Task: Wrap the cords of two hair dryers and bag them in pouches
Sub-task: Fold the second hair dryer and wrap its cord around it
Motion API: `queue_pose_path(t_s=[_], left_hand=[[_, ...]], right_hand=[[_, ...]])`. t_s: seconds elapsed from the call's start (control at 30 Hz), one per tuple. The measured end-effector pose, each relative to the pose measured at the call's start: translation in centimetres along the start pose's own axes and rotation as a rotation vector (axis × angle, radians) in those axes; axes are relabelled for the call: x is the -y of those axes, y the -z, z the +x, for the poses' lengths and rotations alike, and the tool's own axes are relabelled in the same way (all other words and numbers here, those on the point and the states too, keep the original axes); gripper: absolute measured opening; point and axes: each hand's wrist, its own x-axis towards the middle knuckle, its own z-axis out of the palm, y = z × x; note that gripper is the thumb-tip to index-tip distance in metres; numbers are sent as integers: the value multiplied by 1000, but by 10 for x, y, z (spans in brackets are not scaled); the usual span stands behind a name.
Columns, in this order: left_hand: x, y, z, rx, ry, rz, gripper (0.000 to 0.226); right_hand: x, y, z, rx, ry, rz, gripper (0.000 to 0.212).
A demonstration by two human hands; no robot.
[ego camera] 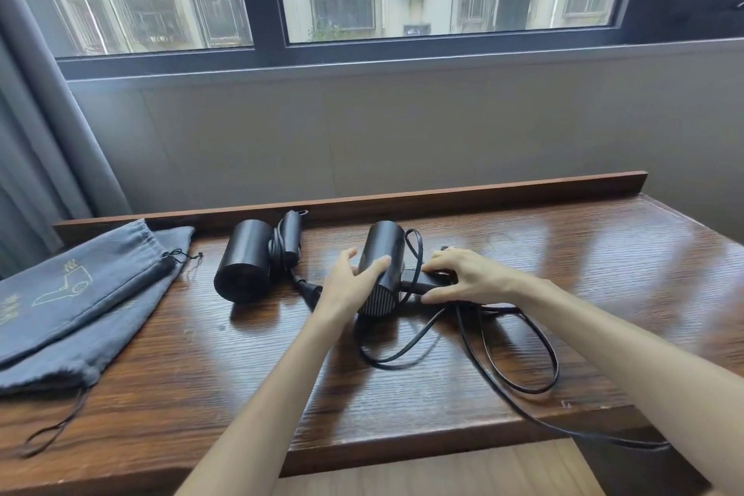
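Observation:
Two black hair dryers lie on a wooden table [241, 366]. The left hair dryer [245, 266] has its cord wound around its folded handle. The right hair dryer [382, 254] lies at the middle; my left hand [350, 286] grips its barrel from the left. My right hand [463, 274] presses down on its handle. Its loose cord [519, 342] loops over the table and drops off the front edge at the right. Two grey drawstring pouches [80, 294] lie stacked at the left, one printed with a dryer outline.
A raised wooden lip [483, 193] runs along the table's far edge, below a grey wall and a window. A grey curtain [36, 113] hangs at the left. A pouch drawstring [56, 431] trails toward the front edge.

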Motion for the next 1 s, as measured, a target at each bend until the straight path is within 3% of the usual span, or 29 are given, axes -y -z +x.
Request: queue_pose_path(t_s=[0.23, 0.43, 0.6, 0.7, 0.8, 0.9, 1.0], left_hand=[[3, 6, -7, -115, -47, 52, 67], [6, 9, -27, -164, -53, 153, 64], [8, 5, -35, -162, -71, 173, 61], [10, 1, -39, -148, -101, 185, 60], [12, 1, -45, -126, -119, 200, 61], [14, 2, -50, -160, -180, 308, 61], [11, 2, -54, -298, -385, 557, 51]], right_hand=[[11, -1, 8, -21, -42, 64, 49], [10, 0, -23, -170, -88, 187, 56], [18, -20, -59, -514, -264, 67, 18], [36, -35, -67, -389, -416, -89, 37], [42, -35, -63, -362, -432, -179, 38], [39, -28, -55, -283, -423, -114, 36], [32, -24, -56, -296, -407, -6, 34]])
